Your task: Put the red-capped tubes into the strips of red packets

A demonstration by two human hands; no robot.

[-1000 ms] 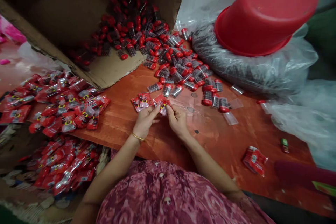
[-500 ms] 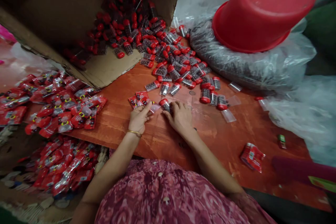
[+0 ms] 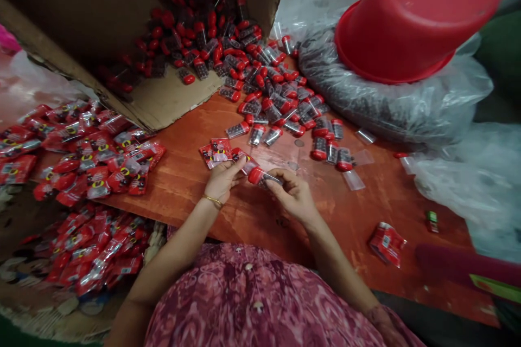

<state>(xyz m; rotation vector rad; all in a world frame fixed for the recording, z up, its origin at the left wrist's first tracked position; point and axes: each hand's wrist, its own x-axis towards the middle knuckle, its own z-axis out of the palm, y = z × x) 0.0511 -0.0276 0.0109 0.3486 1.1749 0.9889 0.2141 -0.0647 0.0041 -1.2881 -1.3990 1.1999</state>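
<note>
My right hand (image 3: 293, 192) pinches a small clear vial with a red cap (image 3: 260, 176), held sideways just above the red-brown table (image 3: 252, 217). My left hand (image 3: 222, 179) pinches a small red printed packet (image 3: 243, 160) beside the vial's cap. Two or three more red packets (image 3: 215, 152) lie on the table just left of my left hand. A heap of the same red-capped vials (image 3: 268, 97) spills from an open cardboard box (image 3: 163, 103) onto the table beyond my hands.
Piles of filled red packets (image 3: 89, 157) lie at the left and lower down (image 3: 93, 252). An upturned red basin (image 3: 411, 21) rests on a plastic bag of dark contents (image 3: 391, 108). A lone red packet (image 3: 386, 243) lies at the right.
My right hand went out to the table, took up a red-capped vial and brought it back toward my left hand, which keeps a packet. The earlier packet was set down.
</note>
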